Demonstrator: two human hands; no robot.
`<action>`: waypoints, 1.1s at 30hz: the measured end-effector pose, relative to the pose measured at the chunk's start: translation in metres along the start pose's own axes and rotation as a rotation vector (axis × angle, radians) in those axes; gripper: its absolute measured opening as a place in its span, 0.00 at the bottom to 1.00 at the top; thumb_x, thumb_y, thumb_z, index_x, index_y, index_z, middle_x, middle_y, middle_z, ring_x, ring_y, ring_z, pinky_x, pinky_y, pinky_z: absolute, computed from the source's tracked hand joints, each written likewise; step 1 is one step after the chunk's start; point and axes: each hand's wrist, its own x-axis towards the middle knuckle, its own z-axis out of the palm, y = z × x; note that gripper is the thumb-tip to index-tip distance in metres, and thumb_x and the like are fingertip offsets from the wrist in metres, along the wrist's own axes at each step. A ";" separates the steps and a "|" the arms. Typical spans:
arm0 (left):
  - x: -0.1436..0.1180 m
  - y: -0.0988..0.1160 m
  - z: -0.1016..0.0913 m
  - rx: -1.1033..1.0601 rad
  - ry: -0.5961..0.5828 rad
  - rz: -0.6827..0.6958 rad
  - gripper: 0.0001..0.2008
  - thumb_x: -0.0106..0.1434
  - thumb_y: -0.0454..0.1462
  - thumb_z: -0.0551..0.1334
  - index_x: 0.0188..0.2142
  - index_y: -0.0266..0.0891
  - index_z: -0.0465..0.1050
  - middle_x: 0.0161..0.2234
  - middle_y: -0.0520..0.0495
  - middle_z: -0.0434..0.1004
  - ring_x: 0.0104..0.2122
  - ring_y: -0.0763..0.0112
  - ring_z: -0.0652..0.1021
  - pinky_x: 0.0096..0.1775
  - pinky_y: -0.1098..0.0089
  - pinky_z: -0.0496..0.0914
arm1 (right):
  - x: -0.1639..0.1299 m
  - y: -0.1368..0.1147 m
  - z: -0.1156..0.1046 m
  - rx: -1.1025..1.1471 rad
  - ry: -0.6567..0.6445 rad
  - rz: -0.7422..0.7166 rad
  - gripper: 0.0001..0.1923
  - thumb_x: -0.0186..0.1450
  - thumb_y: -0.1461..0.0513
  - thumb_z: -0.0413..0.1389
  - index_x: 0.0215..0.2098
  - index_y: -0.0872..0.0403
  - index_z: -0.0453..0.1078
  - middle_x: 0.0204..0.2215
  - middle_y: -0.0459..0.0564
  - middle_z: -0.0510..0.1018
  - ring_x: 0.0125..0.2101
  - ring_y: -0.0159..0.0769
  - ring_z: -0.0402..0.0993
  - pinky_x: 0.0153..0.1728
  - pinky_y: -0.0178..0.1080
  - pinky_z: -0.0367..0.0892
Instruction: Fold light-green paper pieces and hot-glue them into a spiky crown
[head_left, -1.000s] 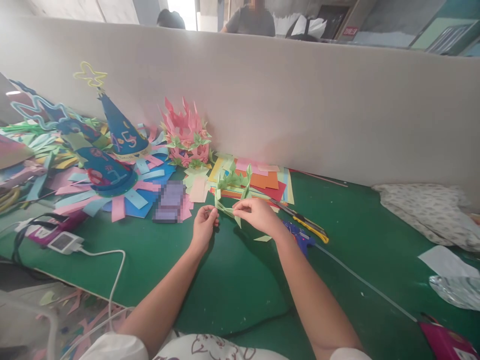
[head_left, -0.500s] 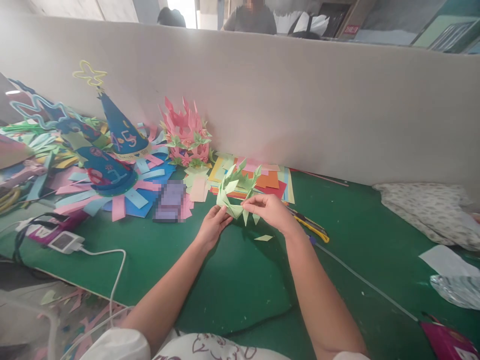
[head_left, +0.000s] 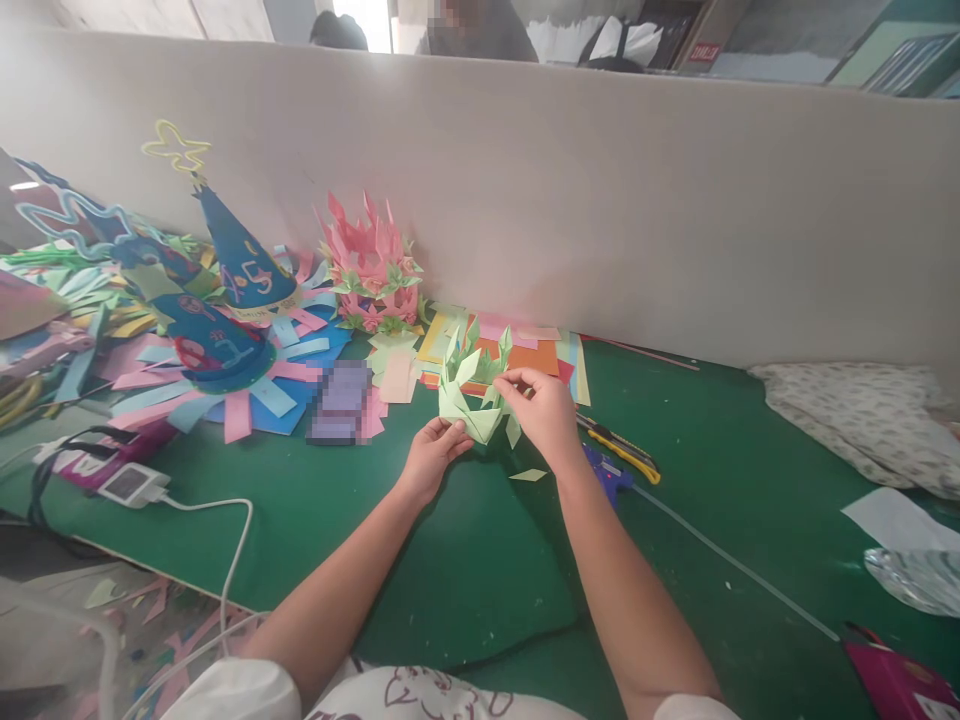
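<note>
A light green folded paper crown [head_left: 475, 402] with pointed tips is held up over the green table [head_left: 465, 580]. My left hand [head_left: 436, 455] pinches its lower left edge between thumb and fingers. At the crown's right side, my right hand [head_left: 541, 405] closes thumb and forefinger on one of its points. Below the crown, a small pale green paper diamond [head_left: 529, 475] lies on the table. Just right of my right wrist are a yellow utility knife [head_left: 626, 455] and a blue glue gun [head_left: 609, 475], partly hidden by my arm.
Behind the crown lies a stack of coloured paper [head_left: 439, 345]. A pink paper crown [head_left: 373, 270] and blue cone hats [head_left: 244, 255] stand to the left, near a power strip [head_left: 105, 465]. A patterned cloth [head_left: 847, 420] lies at right. A partition [head_left: 637, 200] runs behind, with people beyond.
The green crown has tilted more upright. My right hand has moved slightly right and up its side, and more of the glue gun now shows beside my wrist.
</note>
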 end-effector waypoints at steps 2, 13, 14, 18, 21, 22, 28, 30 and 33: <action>0.000 -0.001 0.000 0.009 0.002 0.018 0.15 0.49 0.41 0.70 0.31 0.35 0.69 0.28 0.53 0.70 0.29 0.79 0.75 0.39 0.72 0.73 | -0.002 -0.002 0.002 -0.051 -0.008 -0.019 0.11 0.59 0.55 0.54 0.29 0.52 0.75 0.26 0.47 0.79 0.24 0.33 0.70 0.28 0.35 0.62; -0.001 -0.003 0.002 0.028 0.002 0.057 0.16 0.49 0.42 0.69 0.30 0.36 0.66 0.26 0.56 0.65 0.28 0.79 0.74 0.38 0.72 0.73 | -0.009 -0.010 0.008 -0.139 -0.039 -0.048 0.10 0.60 0.57 0.53 0.30 0.52 0.75 0.27 0.47 0.80 0.28 0.35 0.72 0.28 0.35 0.62; -0.001 -0.003 0.002 0.030 0.001 0.056 0.16 0.49 0.42 0.69 0.30 0.36 0.66 0.26 0.56 0.66 0.28 0.79 0.74 0.38 0.72 0.73 | -0.010 -0.010 0.008 -0.141 -0.037 -0.046 0.11 0.60 0.57 0.53 0.30 0.52 0.76 0.27 0.47 0.80 0.28 0.35 0.72 0.28 0.35 0.62; -0.002 -0.002 0.002 0.036 0.005 0.055 0.16 0.49 0.42 0.70 0.30 0.36 0.66 0.26 0.56 0.66 0.28 0.79 0.74 0.39 0.71 0.73 | -0.012 -0.011 0.008 -0.138 -0.038 -0.053 0.11 0.60 0.56 0.53 0.30 0.51 0.76 0.27 0.47 0.80 0.27 0.35 0.72 0.28 0.35 0.62; -0.002 -0.002 0.003 0.031 0.007 0.056 0.17 0.49 0.42 0.70 0.30 0.36 0.66 0.27 0.56 0.67 0.29 0.79 0.74 0.39 0.71 0.73 | -0.014 -0.011 0.009 -0.132 -0.040 -0.070 0.11 0.60 0.57 0.53 0.30 0.51 0.76 0.27 0.47 0.80 0.27 0.35 0.72 0.28 0.35 0.62; -0.002 -0.002 0.003 0.029 0.006 0.055 0.16 0.49 0.42 0.70 0.30 0.36 0.66 0.27 0.56 0.67 0.28 0.79 0.74 0.39 0.71 0.73 | -0.014 -0.011 0.010 -0.129 -0.041 -0.074 0.11 0.60 0.57 0.53 0.30 0.51 0.76 0.27 0.47 0.80 0.27 0.35 0.71 0.28 0.35 0.62; -0.001 -0.002 0.003 0.023 0.008 0.040 0.15 0.49 0.42 0.69 0.30 0.35 0.68 0.26 0.55 0.68 0.28 0.79 0.74 0.38 0.72 0.72 | -0.015 -0.010 0.012 -0.113 -0.041 -0.065 0.11 0.61 0.57 0.53 0.29 0.51 0.76 0.27 0.46 0.80 0.27 0.35 0.72 0.29 0.35 0.63; -0.001 -0.002 0.003 0.027 0.000 0.032 0.14 0.49 0.42 0.69 0.29 0.34 0.70 0.27 0.53 0.70 0.28 0.80 0.73 0.38 0.73 0.72 | -0.015 -0.010 0.013 -0.104 -0.043 -0.061 0.11 0.60 0.57 0.53 0.29 0.51 0.76 0.27 0.46 0.80 0.27 0.35 0.72 0.29 0.36 0.63; -0.001 -0.002 0.002 0.030 -0.011 0.030 0.14 0.50 0.42 0.69 0.29 0.34 0.71 0.27 0.52 0.71 0.28 0.79 0.73 0.39 0.73 0.72 | -0.015 -0.010 0.013 -0.091 -0.052 -0.055 0.10 0.60 0.57 0.54 0.29 0.51 0.76 0.27 0.46 0.80 0.28 0.35 0.73 0.31 0.36 0.64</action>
